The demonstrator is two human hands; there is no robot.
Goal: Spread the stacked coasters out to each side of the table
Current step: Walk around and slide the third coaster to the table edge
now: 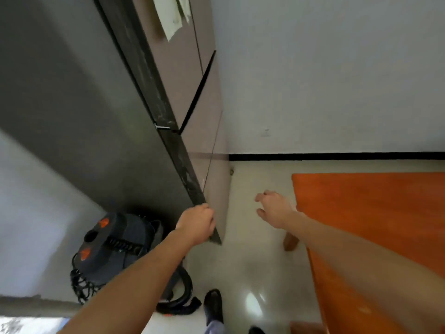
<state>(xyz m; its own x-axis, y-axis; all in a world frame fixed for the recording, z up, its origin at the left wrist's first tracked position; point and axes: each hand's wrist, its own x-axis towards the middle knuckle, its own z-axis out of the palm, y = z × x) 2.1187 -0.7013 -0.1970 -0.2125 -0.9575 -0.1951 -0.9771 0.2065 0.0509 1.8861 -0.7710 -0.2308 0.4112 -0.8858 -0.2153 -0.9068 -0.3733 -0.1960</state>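
Note:
No coasters show in this view. An orange wooden table (375, 213) fills the right side, and only its left part is in view. My right hand (273, 209) hovers over the floor just left of the table's edge, fingers loosely spread and holding nothing. My left hand (196, 224) is curled into a loose fist beside the bottom corner of a tall grey-brown cabinet (199, 131), with nothing visible in it.
The cabinet stands at left centre against a white wall. A dark vacuum cleaner (113, 247) with orange buttons and a black hose (183, 295) sits on the floor at lower left. My dark shoe (213, 304) is on the glossy pale floor (252, 268).

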